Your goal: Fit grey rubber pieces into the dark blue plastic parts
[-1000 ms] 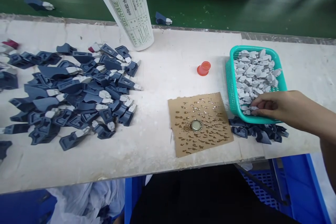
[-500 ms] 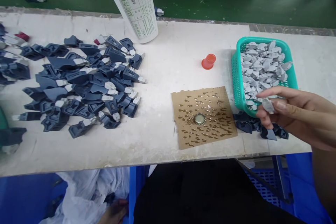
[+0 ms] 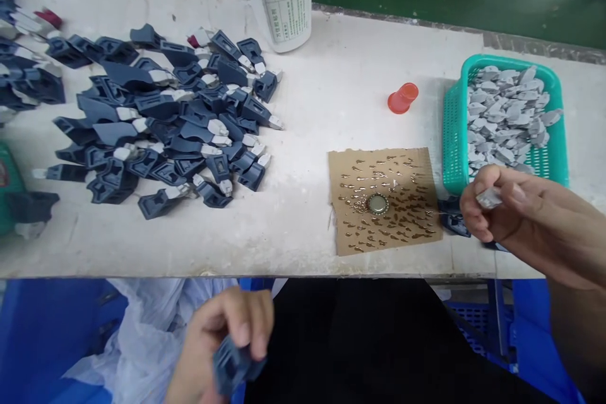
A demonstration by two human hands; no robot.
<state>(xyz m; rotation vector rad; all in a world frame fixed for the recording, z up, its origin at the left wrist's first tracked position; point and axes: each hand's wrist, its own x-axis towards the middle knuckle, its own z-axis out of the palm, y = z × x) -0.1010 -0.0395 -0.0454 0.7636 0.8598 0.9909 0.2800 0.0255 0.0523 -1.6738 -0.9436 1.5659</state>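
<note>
head view: your right hand (image 3: 502,202) pinches a grey insert (image 3: 488,197); left hand (image 3: 222,347) grips a blue housing (image 3: 233,363).
a loose pinch could drop the insert onto the glue-spotted card (image 3: 386,199).

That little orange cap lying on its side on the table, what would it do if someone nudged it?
The orange cap looks tapered and lies on its side, so a nudge would probably roll it in a curve rather than straight. It looks like small, thin plastic, so it is likely light and easily sent skidding across the smooth white table.
</note>
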